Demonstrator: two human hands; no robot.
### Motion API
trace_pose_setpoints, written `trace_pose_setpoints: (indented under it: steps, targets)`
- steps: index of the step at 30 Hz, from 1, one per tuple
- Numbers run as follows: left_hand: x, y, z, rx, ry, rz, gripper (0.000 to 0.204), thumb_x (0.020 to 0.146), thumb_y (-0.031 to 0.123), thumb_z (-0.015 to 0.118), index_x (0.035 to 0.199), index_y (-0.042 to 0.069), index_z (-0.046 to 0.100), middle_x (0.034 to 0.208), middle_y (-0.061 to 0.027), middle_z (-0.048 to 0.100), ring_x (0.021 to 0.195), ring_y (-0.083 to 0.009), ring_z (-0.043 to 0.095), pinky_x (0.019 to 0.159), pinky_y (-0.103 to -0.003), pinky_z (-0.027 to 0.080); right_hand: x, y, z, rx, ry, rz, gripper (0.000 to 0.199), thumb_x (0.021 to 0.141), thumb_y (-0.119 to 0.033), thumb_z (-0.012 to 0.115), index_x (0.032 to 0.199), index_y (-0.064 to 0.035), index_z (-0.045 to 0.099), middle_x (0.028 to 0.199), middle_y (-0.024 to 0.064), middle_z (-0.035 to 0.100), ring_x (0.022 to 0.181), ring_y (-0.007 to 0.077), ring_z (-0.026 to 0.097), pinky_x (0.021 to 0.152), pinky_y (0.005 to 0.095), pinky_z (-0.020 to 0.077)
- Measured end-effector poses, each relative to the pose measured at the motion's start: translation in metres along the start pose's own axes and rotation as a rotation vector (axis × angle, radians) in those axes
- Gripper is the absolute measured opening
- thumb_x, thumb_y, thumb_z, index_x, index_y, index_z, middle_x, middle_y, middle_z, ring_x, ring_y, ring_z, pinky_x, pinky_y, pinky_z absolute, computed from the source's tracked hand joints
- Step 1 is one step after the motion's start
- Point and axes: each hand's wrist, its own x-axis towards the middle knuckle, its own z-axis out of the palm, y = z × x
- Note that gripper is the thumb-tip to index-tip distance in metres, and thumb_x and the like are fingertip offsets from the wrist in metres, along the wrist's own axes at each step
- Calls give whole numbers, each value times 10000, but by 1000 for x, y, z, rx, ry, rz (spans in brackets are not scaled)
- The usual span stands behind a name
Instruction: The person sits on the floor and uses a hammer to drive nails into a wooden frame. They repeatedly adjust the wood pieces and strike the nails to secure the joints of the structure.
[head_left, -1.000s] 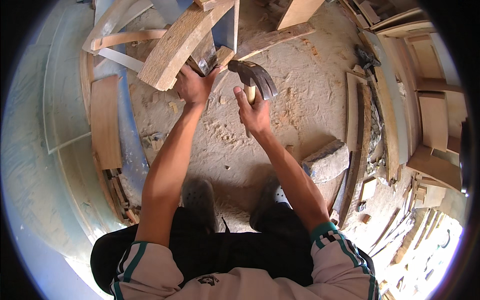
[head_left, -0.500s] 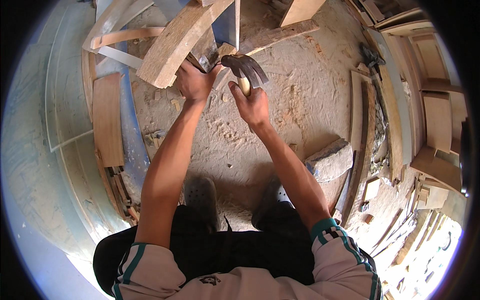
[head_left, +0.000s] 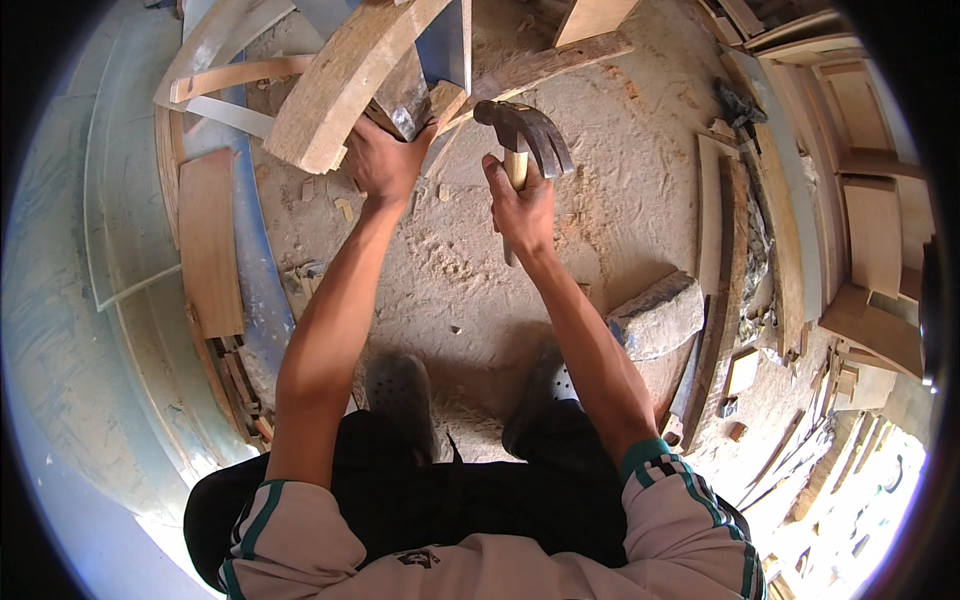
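Note:
My right hand (head_left: 523, 208) is wrapped round the pale wooden handle of a claw hammer (head_left: 525, 132). Its dark metal head points up and away from me, with the claw to the right. To the left, my left hand (head_left: 385, 165) grips the near end of a weathered grey-brown wooden block (head_left: 404, 97), thumb on the right side and fingers partly hidden on the left. Just beside that hand a thick curved wooden piece (head_left: 345, 85) slants up to the far edge. The hammer head is apart from the block.
A plank (head_left: 560, 66) lies on the dusty floor beyond the hammer. At the left are a flat board (head_left: 210, 240) and glass-like sheets (head_left: 140, 200). A stone block (head_left: 657, 318) sits right of my feet, beside long timbers (head_left: 733, 250) and stacked wooden panels (head_left: 875, 235).
My right hand and the hammer have moved right, away from my left hand and the block. The left hand still grips the block and has shifted only slightly.

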Motion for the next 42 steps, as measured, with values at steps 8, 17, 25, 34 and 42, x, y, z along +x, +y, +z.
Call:
trace_pose_setpoints:
  steps: [8,17,25,34,42]
  targets:
    - [1,-7,-10,-71,-91,54,1020,563,634,871,1145,-49,384,992,-233,593,881,-443,636,723,-523,504,-3,-5,14,-111,-24,80,298,939,-300,668,786,-57,588,518,-10,499,420,69,474,377,275,379]
    - [9,1,-29,-219,-217,-36,1159,567,623,872,1340,-42,321,1159,-321,584,1053,-462,611,836,-512,499,1,16,8,-34,58,161,417,885,-385,688,800,16,608,596,87,566,552,138,515,515,363,440]
    - [-10,16,-31,-340,-245,-103,1107,563,613,868,1294,-65,386,1084,-296,598,957,-455,614,782,-528,495,0,7,12,-28,73,53,285,933,-290,668,805,-58,562,517,-13,479,401,86,470,363,284,379]
    - [-10,11,-28,-172,-49,119,1115,562,565,881,1323,-66,366,1158,-320,550,1037,-485,577,840,-538,474,-19,-2,14,-189,27,-18,324,906,-318,685,910,1,628,615,71,578,525,135,532,503,340,446]
    - [-10,20,-33,-229,-5,132,816,627,379,903,1233,-20,532,1087,-204,656,983,-355,653,853,-412,509,-23,-2,16,-38,68,-181,322,878,-296,673,1031,-13,663,762,175,665,653,226,622,658,387,514]
